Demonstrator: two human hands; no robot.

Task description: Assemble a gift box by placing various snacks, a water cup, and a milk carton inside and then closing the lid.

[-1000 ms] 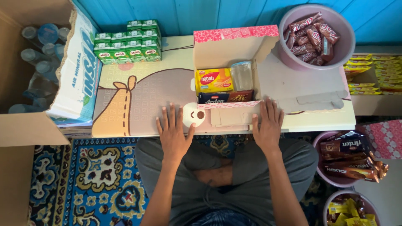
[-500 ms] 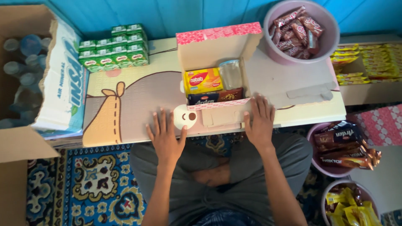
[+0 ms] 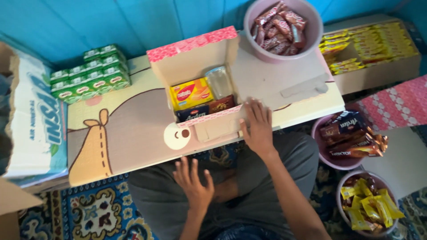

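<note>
- Since half a second ago, the left hand [image 3: 193, 184] has come off the table edge and now hovers over the lap, fingers spread wide, holding nothing.
- Right hand [image 3: 257, 126] stays flat on the low table [image 3: 133, 133], palm down and fingers splayed, gripping nothing, its fingertips touching the front right corner of the open box [image 3: 195, 66].
- That pink-trimmed cardboard box sits mid-table with its lid up against the blue wall; inside lie a yellow wafer pack [image 3: 191, 93], a clear cup [image 3: 219, 82] and dark snack packs [image 3: 207, 110].
- Green drink cartons [image 3: 91, 73] stand at the far left of the table.
- Pink bowl of wrapped snacks [image 3: 282, 29] sits behind the box, to its right.
</note>
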